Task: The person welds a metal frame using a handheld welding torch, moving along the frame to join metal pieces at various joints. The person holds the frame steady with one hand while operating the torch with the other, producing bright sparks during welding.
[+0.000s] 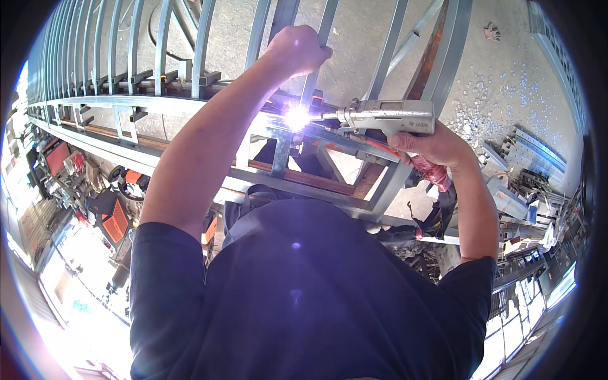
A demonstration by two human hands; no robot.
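Grey metal pistol-shaped torch [387, 115]: gripped in right hand [437, 145], nozzle [326, 116] leftward. Intense white glare [296, 118]: at torch's nozzle. Left hand [297, 50]: left of and beyond torch, fist closed on one slim silver metal bar [327, 19]. Glossy red wrapping [430, 172]: below torch's rear, beside right hand.

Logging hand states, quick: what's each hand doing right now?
Left hand: closed around a metal bar.
Right hand: closed, holding the welding gun, its tip at the bright arc.
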